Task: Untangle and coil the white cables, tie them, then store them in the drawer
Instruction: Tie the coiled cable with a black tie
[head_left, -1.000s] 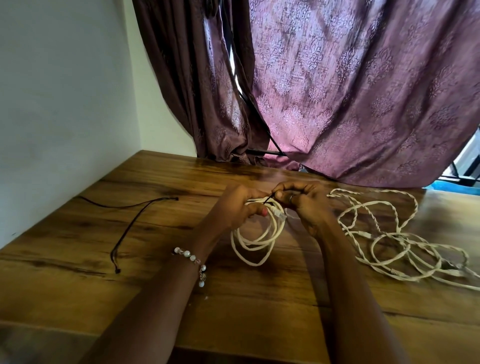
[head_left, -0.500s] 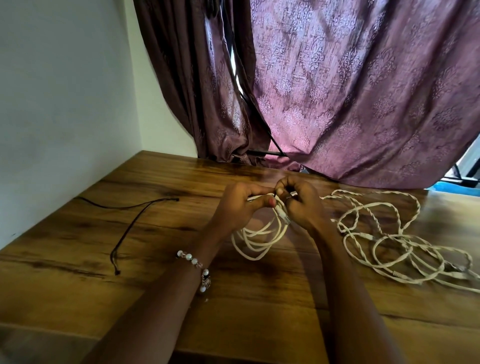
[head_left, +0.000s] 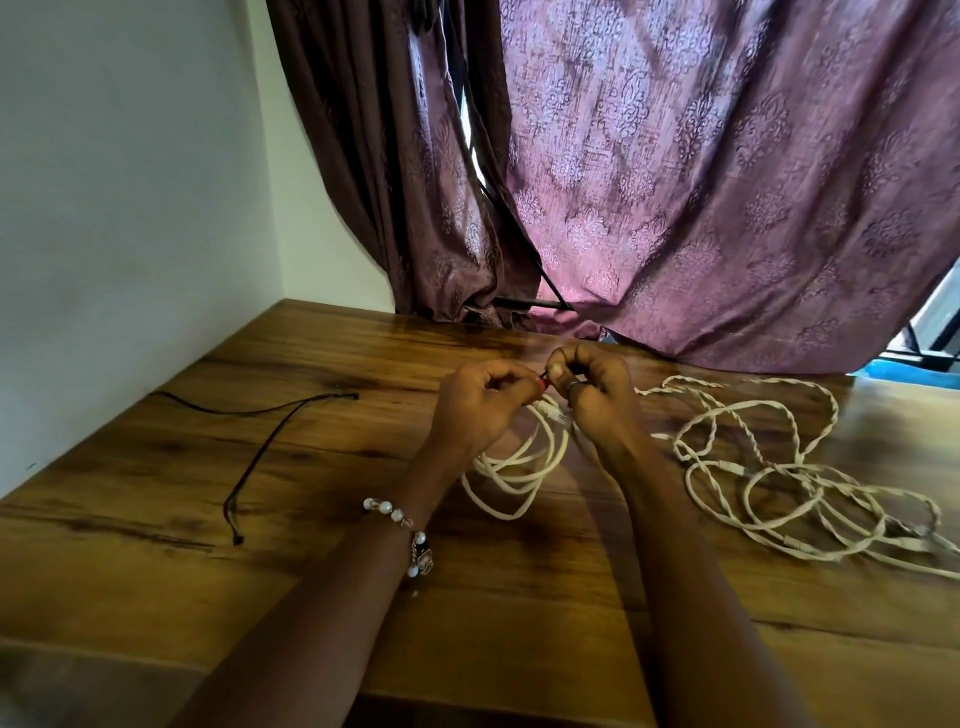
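Head camera looks down on both hands meeting above a wooden table (head_left: 311, 597). The left hand (head_left: 480, 408) grips the top of a coiled white cable (head_left: 511, 475), whose loops hang down onto the wood. The right hand (head_left: 597, 395) has fingers curled, pinching what looks like a thin dark tie (head_left: 544, 375) against the left thumb; the tie itself is too small to be sure of. The step in hand seems to be binding the coil. To do it well, keep the loops bunched tight, wrap the tie close to the pinch, and twist firmly. A tangled pile of cables (head_left: 779, 467) waits at the right. No drawer is in view.
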